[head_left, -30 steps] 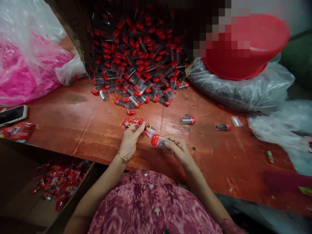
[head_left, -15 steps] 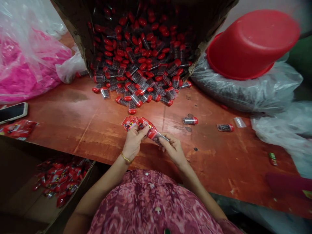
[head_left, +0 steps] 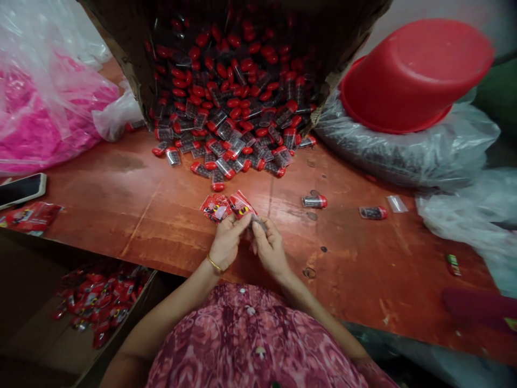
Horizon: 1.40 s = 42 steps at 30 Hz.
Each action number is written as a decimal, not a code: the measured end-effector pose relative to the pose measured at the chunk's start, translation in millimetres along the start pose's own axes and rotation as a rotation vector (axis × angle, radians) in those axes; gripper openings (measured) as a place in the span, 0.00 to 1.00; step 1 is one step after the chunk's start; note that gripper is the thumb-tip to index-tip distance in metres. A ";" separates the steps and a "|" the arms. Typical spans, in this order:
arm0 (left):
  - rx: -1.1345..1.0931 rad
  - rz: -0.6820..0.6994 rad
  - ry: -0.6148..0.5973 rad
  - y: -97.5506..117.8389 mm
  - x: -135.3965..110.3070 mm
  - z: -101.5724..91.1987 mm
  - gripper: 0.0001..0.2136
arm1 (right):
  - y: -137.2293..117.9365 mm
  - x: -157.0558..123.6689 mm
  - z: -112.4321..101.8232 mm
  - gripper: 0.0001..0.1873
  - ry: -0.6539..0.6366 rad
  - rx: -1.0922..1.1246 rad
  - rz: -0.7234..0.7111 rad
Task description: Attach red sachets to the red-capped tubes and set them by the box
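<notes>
My left hand [head_left: 226,241] is closed, its thumb and fingers pinching a glossy red printed packet [head_left: 242,205]. My right hand [head_left: 270,245] is closed around a small clear plastic tube of dark beads [head_left: 259,221], mostly hidden by my fingers. Both sets of fingertips meet over the table, where the tube touches the packet; whether it sits inside cannot be made out. Just beyond my left fingers lie more flat red packets [head_left: 214,207]. A heap of red-capped tubes [head_left: 234,140] spills from a cardboard box [head_left: 121,59] in front of me.
Two loose tubes [head_left: 314,201] lie to the right on the wooden table [head_left: 161,226]. A red bucket [head_left: 416,75] rests upside down on a plastic bag [head_left: 404,161]. Left are a pink-filled bag [head_left: 52,108] and a phone [head_left: 24,188]. Filled red packets [head_left: 100,302] lie in a lower box.
My right hand has moved left, closer to my left hand, with the tube now mostly covered by fingers. The red packet now stands more upright above my left thumb.
</notes>
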State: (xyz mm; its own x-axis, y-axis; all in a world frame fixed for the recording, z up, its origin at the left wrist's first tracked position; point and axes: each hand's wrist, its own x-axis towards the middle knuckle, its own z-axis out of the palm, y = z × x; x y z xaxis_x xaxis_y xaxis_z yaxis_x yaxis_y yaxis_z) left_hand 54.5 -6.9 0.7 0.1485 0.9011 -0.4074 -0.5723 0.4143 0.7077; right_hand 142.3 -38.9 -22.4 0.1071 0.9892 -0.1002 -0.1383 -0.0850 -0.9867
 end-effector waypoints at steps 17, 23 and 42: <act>0.046 -0.091 0.004 8.2 2.0 -10.3 0.14 | 1.9 26.2 -10.5 0.19 0.015 -0.233 -0.078; -0.123 0.203 0.469 69.3 24.4 -84.6 0.10 | -9.6 52.5 -92.3 0.23 0.531 -1.043 -0.032; 1.570 0.524 0.314 30.3 39.8 -81.3 0.10 | 22.9 33.9 -84.6 0.23 0.065 -1.236 -0.502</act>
State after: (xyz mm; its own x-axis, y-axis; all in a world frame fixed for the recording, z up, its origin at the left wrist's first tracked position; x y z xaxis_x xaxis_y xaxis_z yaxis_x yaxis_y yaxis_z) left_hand -22.5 31.2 -41.0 -0.0496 0.9950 0.0871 0.8244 -0.0085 0.5659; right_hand 226.0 -17.5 -59.2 -0.0657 0.9404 0.3337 0.9028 0.1985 -0.3816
